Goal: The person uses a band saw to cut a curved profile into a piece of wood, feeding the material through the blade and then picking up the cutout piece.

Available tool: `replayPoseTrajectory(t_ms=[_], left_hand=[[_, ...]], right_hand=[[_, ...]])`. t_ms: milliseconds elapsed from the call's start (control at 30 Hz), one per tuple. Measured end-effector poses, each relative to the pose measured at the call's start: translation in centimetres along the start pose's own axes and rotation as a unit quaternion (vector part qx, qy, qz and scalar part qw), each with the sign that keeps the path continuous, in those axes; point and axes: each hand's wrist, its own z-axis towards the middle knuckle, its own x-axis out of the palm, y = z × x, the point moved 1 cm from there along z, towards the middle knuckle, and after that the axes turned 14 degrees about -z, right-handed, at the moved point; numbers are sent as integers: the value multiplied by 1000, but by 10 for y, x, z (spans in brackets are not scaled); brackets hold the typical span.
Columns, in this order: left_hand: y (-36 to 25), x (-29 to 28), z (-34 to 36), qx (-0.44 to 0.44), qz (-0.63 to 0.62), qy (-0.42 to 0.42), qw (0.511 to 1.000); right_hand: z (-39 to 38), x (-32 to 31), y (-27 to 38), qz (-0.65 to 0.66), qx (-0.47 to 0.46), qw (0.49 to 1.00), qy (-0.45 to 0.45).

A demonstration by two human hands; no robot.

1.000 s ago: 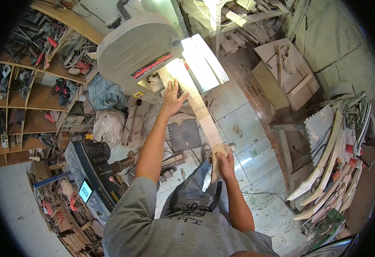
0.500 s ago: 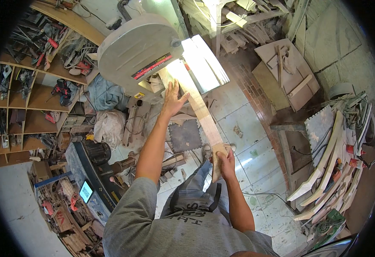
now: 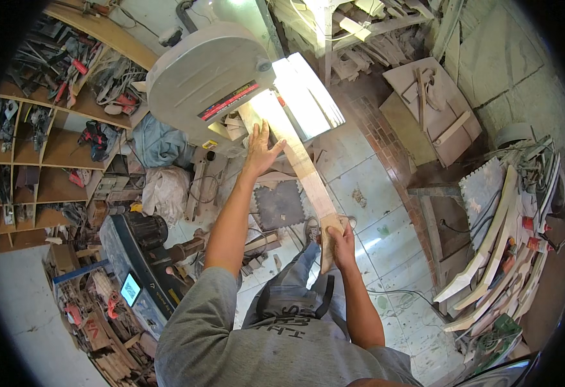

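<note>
A long, slightly curved wooden board (image 3: 307,175) runs from the lit table of a band saw (image 3: 211,74) back toward my body. My left hand (image 3: 263,151) lies along the board's left side close to the saw, fingers stretched forward and thumb spread across the wood. At the near end my right hand (image 3: 340,244) grips the board, thumb on top and the other fingers mostly hidden beneath. The board's far end disappears in glare under the saw's grey upper housing, and the blade cannot be made out.
A shelf unit with tools (image 3: 60,145) fills the left side. Below it stands a dark machine with a motor (image 3: 147,229). Curved wooden pieces (image 3: 488,258) are stacked at right, beyond a cable (image 3: 398,293) on the tiled floor. Wooden panels (image 3: 437,109) lie at far right.
</note>
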Motion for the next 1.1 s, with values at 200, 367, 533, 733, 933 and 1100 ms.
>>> replayPoseTrajectory(t_ms=[200,367,533,733,933,1100], left_hand=[[-1,-1,0,5,5,1,1000],[-3,-1,0,5,5,3,1000],[-6,-1,-2,-10,12,2,1000],[-7,-1,-1,-12,11,2,1000],[-6,-1,0,-16,13,2,1000],[-6,-1,-1,-9,12,1,1000]], right_hand=[[1,1,3,4,-2,1000,1],[3,0,2,2,6,1000,-2],[4,0,1,-1,7,1000,-8],[6,-1,1,-1,3,1000,2],[7,0,1,8,0,1000,4],[7,4,7,14,3,1000,-3]])
